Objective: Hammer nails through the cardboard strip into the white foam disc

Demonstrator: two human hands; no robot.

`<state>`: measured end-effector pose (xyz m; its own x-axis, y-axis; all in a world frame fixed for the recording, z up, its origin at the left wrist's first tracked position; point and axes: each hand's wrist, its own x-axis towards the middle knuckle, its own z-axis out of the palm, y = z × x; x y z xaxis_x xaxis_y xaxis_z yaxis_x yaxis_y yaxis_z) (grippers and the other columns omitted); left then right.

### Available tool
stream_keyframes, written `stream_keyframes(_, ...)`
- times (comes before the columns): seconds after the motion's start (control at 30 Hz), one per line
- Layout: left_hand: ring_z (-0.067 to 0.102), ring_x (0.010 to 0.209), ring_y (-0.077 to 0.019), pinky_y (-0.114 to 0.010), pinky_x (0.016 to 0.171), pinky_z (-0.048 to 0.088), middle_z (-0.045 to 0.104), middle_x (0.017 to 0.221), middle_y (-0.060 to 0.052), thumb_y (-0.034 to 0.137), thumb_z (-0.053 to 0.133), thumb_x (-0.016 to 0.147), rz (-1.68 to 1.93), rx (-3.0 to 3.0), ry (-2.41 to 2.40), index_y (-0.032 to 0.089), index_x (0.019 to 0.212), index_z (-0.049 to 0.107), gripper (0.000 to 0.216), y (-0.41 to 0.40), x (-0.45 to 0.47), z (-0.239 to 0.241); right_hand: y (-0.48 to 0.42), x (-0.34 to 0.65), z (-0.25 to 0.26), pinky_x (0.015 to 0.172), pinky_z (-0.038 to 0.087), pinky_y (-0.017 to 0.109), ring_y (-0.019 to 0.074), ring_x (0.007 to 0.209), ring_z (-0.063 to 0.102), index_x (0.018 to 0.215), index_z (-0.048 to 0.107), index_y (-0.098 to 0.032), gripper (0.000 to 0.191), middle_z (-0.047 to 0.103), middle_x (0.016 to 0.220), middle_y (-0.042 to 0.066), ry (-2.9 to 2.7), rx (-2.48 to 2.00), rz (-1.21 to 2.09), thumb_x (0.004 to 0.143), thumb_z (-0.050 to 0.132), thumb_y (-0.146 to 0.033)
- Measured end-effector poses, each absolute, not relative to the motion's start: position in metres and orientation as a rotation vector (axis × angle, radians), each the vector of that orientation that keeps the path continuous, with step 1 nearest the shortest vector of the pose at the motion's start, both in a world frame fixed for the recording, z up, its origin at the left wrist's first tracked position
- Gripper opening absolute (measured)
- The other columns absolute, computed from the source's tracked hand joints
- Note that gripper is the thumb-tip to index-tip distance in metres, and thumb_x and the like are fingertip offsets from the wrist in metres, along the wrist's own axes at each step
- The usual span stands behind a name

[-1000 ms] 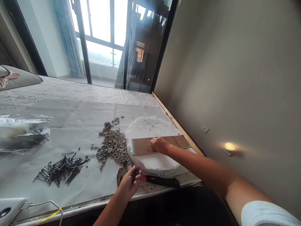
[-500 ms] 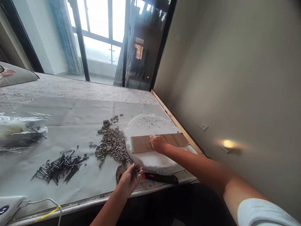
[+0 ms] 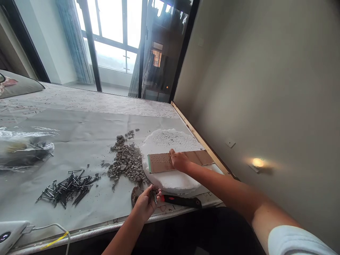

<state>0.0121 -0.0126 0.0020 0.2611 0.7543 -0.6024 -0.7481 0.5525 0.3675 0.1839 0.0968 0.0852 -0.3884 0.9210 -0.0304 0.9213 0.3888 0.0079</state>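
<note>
One left hand (image 3: 147,202) and one right hand (image 3: 180,161), two in all, are pictured with one brown board (image 3: 195,156), one white foam slab (image 3: 177,181) and one black-handled tool (image 3: 183,201). One heap of gravel (image 3: 127,163) and one pile of nails (image 3: 70,187), each too dense to count, share one grey sheet (image 3: 87,138). Several loose nails (image 3: 154,196), partly hidden, sit in the left hand. Also shown: one plastic bag (image 3: 26,148), one white device (image 3: 14,228), one cable (image 3: 50,225), one lit lamp (image 3: 258,162).
</note>
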Motion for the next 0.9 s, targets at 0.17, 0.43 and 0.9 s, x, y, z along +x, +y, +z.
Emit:
stream_keyframes(0.17, 0.064, 0.056, -0.0141, -0.019, 0.046, 0.051, 0.065, 0.064, -0.009, 0.019, 0.041, 0.089, 1.04, 0.014, 0.816, 0.011, 0.071, 0.055, 0.023, -0.014, 0.012, 0.007, 0.086, 0.181, 0.101, 0.063, 0.045, 0.03, 0.0207, 0.075, 0.063, 0.109, 0.045, -0.008, 0.026, 0.067, 0.087, 0.015, 2.751, 1.662, -0.075, 0.091, 0.026, -0.013)
stream_keyframes(0.43, 0.063, 0.058, -0.0145, -0.024, 0.053, 0.052, 0.063, 0.065, -0.006, 0.02, 0.044, 0.088, 0.973, 0.031, 0.671, 0.012, 0.076, 0.057, 0.019, -0.024, 0.02, 0.01, 0.014, 0.156, 0.087, 0.107, 0.025, 0.041, 0.0237, 0.138, 0.01, 0.092, 0.06, -0.009, 0.022, 0.023, 0.147, 0.019, 3.164, 0.928, -0.211, 0.088, 0.041, -0.019)
stream_keyframes(0.9, 0.04, 0.041, -0.0023, -0.01, 0.033, 0.029, 0.051, 0.062, -0.001, 0.02, 0.046, 0.085, 1.003, 0.141, 0.774, 0.012, 0.08, 0.057, 0.015, -0.034, -0.011, 0.018, -0.054, 0.169, 0.082, 0.096, 0.039, 0.026, 0.0156, 0.112, 0.053, 0.098, 0.061, -0.016, 0.022, 0.063, 0.114, 0.009, 3.249, 1.212, -0.792, 0.085, 0.043, -0.013)
